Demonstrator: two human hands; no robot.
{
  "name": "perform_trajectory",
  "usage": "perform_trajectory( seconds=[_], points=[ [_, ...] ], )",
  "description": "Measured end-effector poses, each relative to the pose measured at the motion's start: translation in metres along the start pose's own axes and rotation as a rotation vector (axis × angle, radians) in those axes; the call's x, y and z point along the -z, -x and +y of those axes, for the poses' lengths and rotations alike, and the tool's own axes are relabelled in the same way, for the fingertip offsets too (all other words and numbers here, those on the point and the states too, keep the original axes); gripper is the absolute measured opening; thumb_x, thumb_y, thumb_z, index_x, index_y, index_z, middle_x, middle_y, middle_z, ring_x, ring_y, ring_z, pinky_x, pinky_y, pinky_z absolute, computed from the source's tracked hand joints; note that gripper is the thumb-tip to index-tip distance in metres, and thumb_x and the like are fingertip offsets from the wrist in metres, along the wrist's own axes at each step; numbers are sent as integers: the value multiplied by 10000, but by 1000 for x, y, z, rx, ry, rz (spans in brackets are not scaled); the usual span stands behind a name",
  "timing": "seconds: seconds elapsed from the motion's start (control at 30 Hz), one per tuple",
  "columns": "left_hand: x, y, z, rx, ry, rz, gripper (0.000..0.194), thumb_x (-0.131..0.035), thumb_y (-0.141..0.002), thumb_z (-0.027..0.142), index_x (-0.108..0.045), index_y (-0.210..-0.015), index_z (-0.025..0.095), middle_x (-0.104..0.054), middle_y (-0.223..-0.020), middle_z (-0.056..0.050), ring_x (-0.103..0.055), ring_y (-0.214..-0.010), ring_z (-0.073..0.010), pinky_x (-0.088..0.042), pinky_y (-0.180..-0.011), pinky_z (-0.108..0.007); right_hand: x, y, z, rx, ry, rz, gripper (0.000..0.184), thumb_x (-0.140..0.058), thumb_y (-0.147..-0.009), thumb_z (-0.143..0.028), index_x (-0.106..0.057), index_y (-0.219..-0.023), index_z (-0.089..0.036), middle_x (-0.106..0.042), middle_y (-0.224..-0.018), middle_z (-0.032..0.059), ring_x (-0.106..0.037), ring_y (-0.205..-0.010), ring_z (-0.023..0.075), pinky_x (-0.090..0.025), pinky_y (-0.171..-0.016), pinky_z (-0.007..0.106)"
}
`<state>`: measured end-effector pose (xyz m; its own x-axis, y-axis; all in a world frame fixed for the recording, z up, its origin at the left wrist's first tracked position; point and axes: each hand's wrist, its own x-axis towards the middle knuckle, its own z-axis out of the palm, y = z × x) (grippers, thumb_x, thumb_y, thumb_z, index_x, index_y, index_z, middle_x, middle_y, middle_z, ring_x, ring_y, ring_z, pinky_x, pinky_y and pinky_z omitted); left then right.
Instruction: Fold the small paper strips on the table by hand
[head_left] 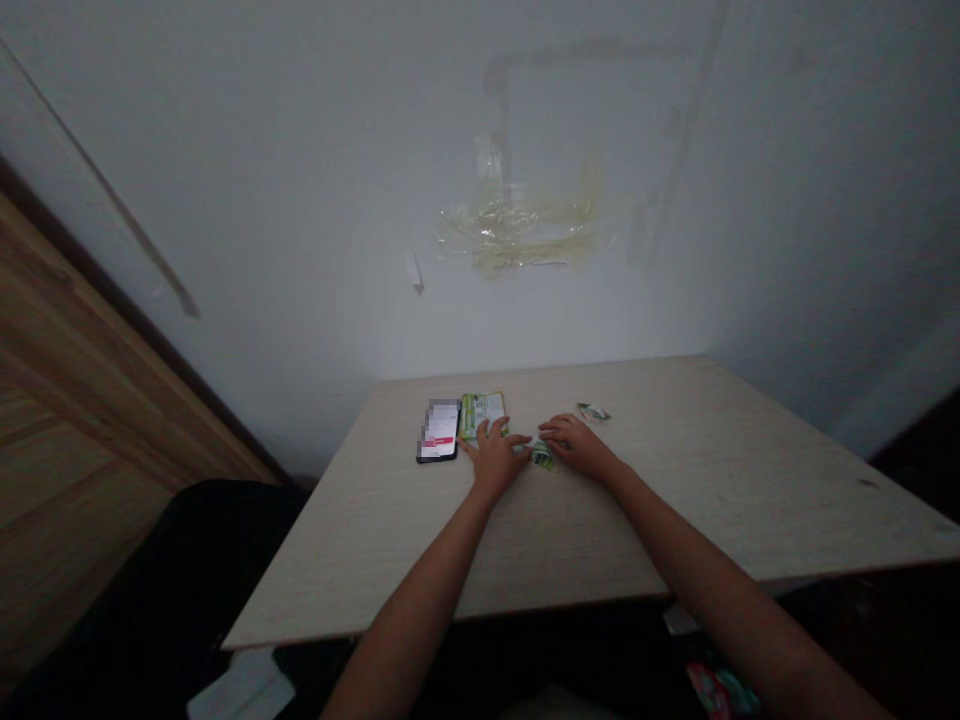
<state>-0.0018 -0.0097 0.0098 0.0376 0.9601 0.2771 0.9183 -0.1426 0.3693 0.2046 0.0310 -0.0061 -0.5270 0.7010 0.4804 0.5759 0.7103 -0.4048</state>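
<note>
Both my arms reach out over a pale wooden table [675,500]. My left hand [493,455] lies palm down with its fingers spread, its fingertips on the lower edge of a green and white packet [482,408]. My right hand [576,443] rests just to the right, fingers curled and pinched on a small green wrapper piece [541,455] that lies between the two hands. A black phone [439,431] with a lit screen lies left of the packet.
A small torn scrap of wrapper [593,411] lies beyond my right hand. The table stands against a white wall with old tape marks [517,230]. A wooden panel [82,400] runs along the left. Dark things lie under the table's near edge.
</note>
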Motion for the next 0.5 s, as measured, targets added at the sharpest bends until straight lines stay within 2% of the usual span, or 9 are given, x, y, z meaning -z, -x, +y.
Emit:
perform_trajectory(
  seconds=[0.23,0.5],
  points=[
    [2,2,3,-19,-18,11,226,-639,-844,499,-745,-1041,460,-508,-1458,29,-281,-1419,-359,0,-1104,-765,-1,-1,-1,22,76,-23,260,-562,-907,-194,-752,-1079,-236,-721,-1150,85,-575,-1141,250,-462,-1009,467],
    [5,3,1,-19,-38,-16,257,-577,-880,509,-720,-1091,480,-487,-1482,25,-258,-1440,-356,-9,-1106,-763,-5,2,4,42,5,-26,230,-587,-909,-224,-755,-1064,-246,-733,-1127,75,-597,-1133,248,-461,-1019,465]
  ],
)
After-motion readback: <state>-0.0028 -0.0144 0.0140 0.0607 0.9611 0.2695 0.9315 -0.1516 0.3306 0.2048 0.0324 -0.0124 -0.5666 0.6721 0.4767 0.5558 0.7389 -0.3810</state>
